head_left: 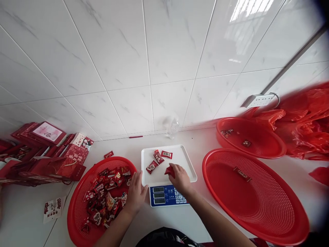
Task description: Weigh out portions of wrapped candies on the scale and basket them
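My right hand (180, 177) rests on the white tray (185, 161) of a blue-faced scale (166, 196), fingers pinched on a red candy packet (169, 171). Three more red candy packets (158, 157) lie on the tray's far left part. My left hand (135, 193) hangs over the right edge of a red mesh basket (77, 206) holding several wrapped candies (108, 195); its fingers are curled downward, and whether they hold anything is hidden.
A large red basket (257, 206) with one packet lies at the right, a smaller red basket (267, 144) behind it. Red plastic bags (305, 127) and a power strip (258, 100) are far right. Red gift boxes and bags (48, 154) stand at left. A tiled wall is behind.
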{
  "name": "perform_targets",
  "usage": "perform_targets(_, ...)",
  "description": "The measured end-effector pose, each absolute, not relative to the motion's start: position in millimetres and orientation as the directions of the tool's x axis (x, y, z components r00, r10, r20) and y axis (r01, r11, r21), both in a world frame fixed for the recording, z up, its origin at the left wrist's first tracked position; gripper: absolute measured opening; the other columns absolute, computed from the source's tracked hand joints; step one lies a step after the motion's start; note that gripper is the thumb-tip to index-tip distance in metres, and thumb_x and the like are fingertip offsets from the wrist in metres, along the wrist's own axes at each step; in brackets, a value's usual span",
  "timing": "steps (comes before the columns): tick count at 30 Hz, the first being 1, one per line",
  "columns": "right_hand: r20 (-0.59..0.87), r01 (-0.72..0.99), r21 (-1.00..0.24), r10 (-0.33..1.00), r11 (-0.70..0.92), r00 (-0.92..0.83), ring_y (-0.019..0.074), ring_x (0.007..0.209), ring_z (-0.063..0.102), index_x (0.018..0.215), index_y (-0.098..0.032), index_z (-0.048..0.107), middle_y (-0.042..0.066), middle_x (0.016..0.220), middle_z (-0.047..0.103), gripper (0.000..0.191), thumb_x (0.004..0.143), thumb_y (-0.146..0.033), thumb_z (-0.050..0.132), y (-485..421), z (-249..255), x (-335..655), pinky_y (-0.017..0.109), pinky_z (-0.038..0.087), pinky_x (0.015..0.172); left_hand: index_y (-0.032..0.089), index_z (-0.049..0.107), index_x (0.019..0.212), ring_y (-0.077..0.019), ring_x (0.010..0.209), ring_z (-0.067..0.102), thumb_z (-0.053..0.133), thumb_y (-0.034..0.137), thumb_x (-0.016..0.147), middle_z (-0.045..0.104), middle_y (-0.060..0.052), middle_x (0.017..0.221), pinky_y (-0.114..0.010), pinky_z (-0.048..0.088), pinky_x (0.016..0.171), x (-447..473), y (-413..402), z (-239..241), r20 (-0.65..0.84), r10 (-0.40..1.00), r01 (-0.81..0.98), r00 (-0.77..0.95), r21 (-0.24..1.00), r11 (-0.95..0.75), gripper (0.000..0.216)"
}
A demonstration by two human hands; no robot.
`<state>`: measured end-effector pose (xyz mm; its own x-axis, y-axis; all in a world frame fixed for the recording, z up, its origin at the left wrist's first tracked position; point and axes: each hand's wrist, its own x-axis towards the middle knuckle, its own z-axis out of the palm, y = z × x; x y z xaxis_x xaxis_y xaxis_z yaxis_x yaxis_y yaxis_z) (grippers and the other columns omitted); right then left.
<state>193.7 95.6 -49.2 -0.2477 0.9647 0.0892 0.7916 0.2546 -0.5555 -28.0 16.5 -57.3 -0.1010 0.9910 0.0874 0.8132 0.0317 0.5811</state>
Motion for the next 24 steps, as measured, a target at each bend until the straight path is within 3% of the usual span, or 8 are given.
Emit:
perform_targets(4,0.203,0.822,-0.562,0.979,0.097,0.023,0.0226,0.1,0.054,0.115,-0.019,0.049,0.009,0.111,0.059,0.041,0.076,-0.029,0.046,87.7,-47.9,257.0,0.037,0.044,0.086,0.021,0.038,0.13,-0.0235,0.124,0.038,0.042,0.028,0.084,0.046,-0.009,0.13,-0.042,0.032,0.102,-9.8,50.2,-45.5,0.072,0.997,0.858,0.02,0.511,-0.054,0.048)
perform_targets(9,0.13,0.897,-0.381,0.948,-0.224,0.291,0.0329,0.112,0.046,0.121,-0.017,0.047,0.014,0.119,0.053,0.051,0.075,-0.04,0.044,62.4,-63.4,337.7,0.051,0.04,0.088,0.017,0.045,0.126,-0.0259,0.107,0.048,0.048,0.024,0.08,0.056,-0.01,0.111,-0.039,0.038,0.092,2.6,83.1,-39.8,-0.057,0.997,0.949,0.045,0.315,-0.024,0.047)
perform_targets(13,0.17,0.885,-0.431,0.947,-0.176,0.272,0.0331,0.123,0.036,0.118,-0.017,0.051,0.014,0.127,0.047,0.047,0.076,-0.038,0.043,46.2,-67.3,345.6,0.051,0.035,0.096,0.017,0.049,0.12,-0.0259,0.103,0.05,0.046,0.019,0.079,0.057,-0.011,0.107,-0.036,0.041,0.084,1.2,100.6,-44.8,-0.106,0.993,0.966,0.042,0.257,-0.013,0.041)
perform_targets(16,0.147,0.77,-0.635,0.969,-0.061,0.198,0.0295,0.112,0.049,0.107,-0.019,0.057,0.013,0.119,0.055,0.039,0.077,-0.039,0.044,46.6,-56.9,311.2,0.046,0.043,0.09,0.018,0.05,0.115,-0.0223,0.099,0.054,0.041,0.014,0.081,0.059,-0.01,0.102,-0.032,0.043,0.079,1.5,105.5,-43.8,-0.121,0.993,0.923,0.002,0.382,0.045,0.036)
perform_targets(18,-0.002,0.58,-0.811,0.992,-0.073,0.123,0.0243,0.092,0.061,0.103,-0.021,0.059,0.01,0.106,0.063,0.035,0.078,-0.04,0.045,49.9,-47.3,276.5,0.04,0.05,0.078,0.019,0.048,0.113,-0.0189,0.087,0.06,0.037,0.016,0.084,0.063,-0.008,0.094,-0.029,0.044,0.073,7.6,101.7,-39.0,-0.172,0.985,0.806,-0.015,0.581,0.113,0.031)
perform_targets(20,-0.164,0.326,-0.933,0.986,-0.154,-0.004,0.0206,0.081,0.064,0.107,-0.022,0.056,0.008,0.099,0.066,0.038,0.077,-0.043,0.05,52.7,-38.2,240.3,0.037,0.052,0.073,0.021,0.046,0.111,-0.0163,0.075,0.063,0.036,0.024,0.086,0.065,-0.006,0.088,-0.028,0.046,0.065,19.5,92.0,-32.2,-0.253,0.966,0.571,0.062,0.802,0.173,0.027)
perform_targets(22,-0.249,0.057,-0.968,0.96,-0.244,-0.127,0.0208,0.082,0.064,0.111,-0.021,0.053,0.007,0.096,0.067,0.045,0.075,-0.047,0.055,53.5,-30.9,209.4,0.037,0.052,0.071,0.021,0.045,0.108,-0.0156,0.069,0.064,0.039,0.032,0.086,0.067,-0.005,0.087,-0.028,0.047,0.061,34.0,78.7,-25.2,-0.291,0.931,0.319,0.219,0.923,0.213,0.026)
perform_targets(24,-0.27,-0.169,-0.936,0.939,-0.308,-0.212,0.0215,0.082,0.065,0.108,-0.019,0.053,0.007,0.09,0.068,0.046,0.074,-0.049,0.058,52.7,-26.2,189.1,0.039,0.052,0.073,0.021,0.045,0.105,-0.0155,0.068,0.063,0.043,0.036,0.083,0.067,-0.004,0.084,-0.028,0.048,0.062,45.2,65.6,-19.4,-0.263,0.919,0.229,0.294,0.953,0.2,0.027)
